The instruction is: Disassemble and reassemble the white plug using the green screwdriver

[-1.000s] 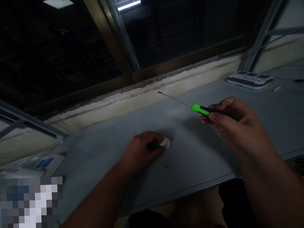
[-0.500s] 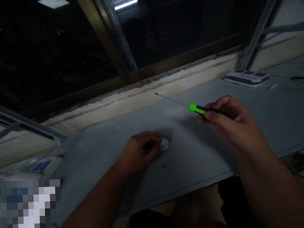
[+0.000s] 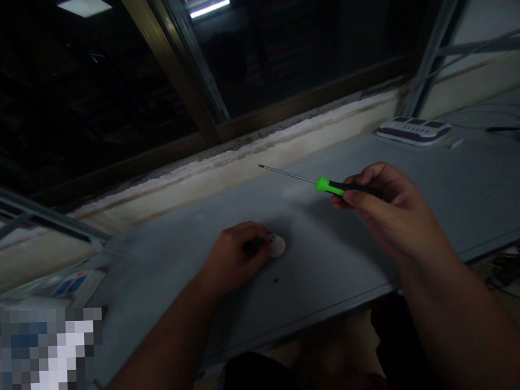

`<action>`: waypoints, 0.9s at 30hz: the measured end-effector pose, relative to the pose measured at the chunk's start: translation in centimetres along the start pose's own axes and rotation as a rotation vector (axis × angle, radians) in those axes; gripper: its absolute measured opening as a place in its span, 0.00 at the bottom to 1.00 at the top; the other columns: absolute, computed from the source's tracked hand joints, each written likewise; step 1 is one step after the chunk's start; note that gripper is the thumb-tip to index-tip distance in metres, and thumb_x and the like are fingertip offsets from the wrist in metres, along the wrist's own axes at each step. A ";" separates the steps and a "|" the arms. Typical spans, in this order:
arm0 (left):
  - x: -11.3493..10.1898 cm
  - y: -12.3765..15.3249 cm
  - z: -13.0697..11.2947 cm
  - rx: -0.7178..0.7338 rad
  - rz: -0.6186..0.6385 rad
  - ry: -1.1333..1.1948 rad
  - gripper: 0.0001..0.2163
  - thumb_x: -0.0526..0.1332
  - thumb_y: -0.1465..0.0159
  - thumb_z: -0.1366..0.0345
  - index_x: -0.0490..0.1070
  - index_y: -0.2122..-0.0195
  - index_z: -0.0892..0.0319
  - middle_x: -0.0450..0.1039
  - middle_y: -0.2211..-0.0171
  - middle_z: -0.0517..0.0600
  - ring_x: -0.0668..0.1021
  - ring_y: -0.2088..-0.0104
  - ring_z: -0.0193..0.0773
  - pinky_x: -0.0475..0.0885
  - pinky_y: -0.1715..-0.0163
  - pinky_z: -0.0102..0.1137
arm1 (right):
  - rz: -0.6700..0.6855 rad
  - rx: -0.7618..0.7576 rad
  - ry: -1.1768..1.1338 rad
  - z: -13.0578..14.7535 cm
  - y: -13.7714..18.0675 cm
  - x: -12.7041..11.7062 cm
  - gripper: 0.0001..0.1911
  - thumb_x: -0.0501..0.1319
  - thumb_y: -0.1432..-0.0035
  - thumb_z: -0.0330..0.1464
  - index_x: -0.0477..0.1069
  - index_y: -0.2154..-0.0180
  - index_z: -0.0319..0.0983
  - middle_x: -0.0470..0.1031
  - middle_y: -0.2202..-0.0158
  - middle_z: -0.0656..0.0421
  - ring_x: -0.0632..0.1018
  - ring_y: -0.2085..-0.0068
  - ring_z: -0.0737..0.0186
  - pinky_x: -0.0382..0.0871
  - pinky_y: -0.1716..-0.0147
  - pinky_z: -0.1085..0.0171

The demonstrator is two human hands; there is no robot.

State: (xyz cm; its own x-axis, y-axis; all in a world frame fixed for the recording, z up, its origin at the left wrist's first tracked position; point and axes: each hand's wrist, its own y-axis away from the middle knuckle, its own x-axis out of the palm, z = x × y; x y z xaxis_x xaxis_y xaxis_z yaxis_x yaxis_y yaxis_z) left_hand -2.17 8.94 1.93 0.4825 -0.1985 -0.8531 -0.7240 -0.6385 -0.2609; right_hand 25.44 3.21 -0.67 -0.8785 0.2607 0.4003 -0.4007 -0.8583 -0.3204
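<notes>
My right hand is closed round the handle of a green and black screwdriver, held above the table. Its thin metal shaft points left, toward the window wall. On the table, my left hand pinches a small white round fitting with a wide flat base and dark holes in its raised part. The fingers cover the fitting's left side. A tiny dark speck lies on the tabletop just in front of it.
The grey-blue table runs along a wall below a dark window. A white and dark power strip stands at the back right, with cables beyond. Another power strip with a red light is at the left, near a blurred-out patch.
The view has shifted slightly. My right hand and the screwdriver appear a little further left; my left hand still holds the white fitting in about the same spot.
</notes>
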 end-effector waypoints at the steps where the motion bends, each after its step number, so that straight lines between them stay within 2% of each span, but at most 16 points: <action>1: 0.0 0.0 0.0 -0.007 0.001 0.000 0.06 0.63 0.37 0.72 0.77 0.61 0.57 0.82 0.58 0.52 0.83 0.59 0.39 0.77 0.57 0.34 | 0.002 0.001 0.001 0.0 0.0 -0.1 0.13 0.72 0.49 0.27 0.69 0.67 0.42 0.75 0.62 0.63 0.82 0.66 0.65 0.80 0.62 0.62; 9: -0.2 -0.3 0.4 -0.077 0.010 0.013 0.04 0.64 0.37 0.70 0.78 0.62 0.57 0.84 0.60 0.52 0.84 0.61 0.39 0.78 0.61 0.33 | 0.016 -0.004 0.014 0.2 0.1 -0.4 0.13 0.72 0.48 0.27 0.69 0.66 0.42 0.74 0.61 0.62 0.81 0.65 0.64 0.81 0.60 0.58; 20: -0.1 -0.4 0.3 -0.176 0.021 0.083 0.03 0.66 0.38 0.67 0.78 0.63 0.57 0.84 0.60 0.52 0.85 0.60 0.41 0.79 0.58 0.36 | -0.001 0.020 -0.017 0.4 0.3 -0.2 0.15 0.74 0.51 0.28 0.68 0.68 0.42 0.75 0.62 0.63 0.82 0.65 0.64 0.81 0.60 0.59; 25: -0.1 -0.1 0.5 -0.163 0.023 0.082 0.04 0.64 0.36 0.67 0.78 0.61 0.57 0.84 0.60 0.51 0.84 0.61 0.40 0.79 0.59 0.34 | 0.010 0.220 -0.179 1.0 0.7 0.5 0.20 0.75 0.51 0.30 0.62 0.75 0.41 0.75 0.70 0.64 0.84 0.65 0.63 0.81 0.62 0.63; 27: -0.2 0.0 0.5 -0.129 0.026 0.062 0.04 0.64 0.35 0.66 0.78 0.61 0.57 0.84 0.60 0.52 0.84 0.60 0.40 0.78 0.59 0.34 | 0.012 0.299 -0.248 1.0 0.8 0.8 0.20 0.75 0.49 0.34 0.62 0.75 0.42 0.76 0.70 0.63 0.84 0.64 0.61 0.82 0.61 0.62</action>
State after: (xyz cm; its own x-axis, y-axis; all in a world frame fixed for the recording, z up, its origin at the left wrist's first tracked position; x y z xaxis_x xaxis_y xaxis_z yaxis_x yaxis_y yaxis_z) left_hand -2.49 9.35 1.94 0.4968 -0.2597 -0.8281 -0.6695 -0.7218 -0.1753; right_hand 24.69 2.30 0.22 -0.7784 0.1666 0.6052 -0.2653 -0.9611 -0.0766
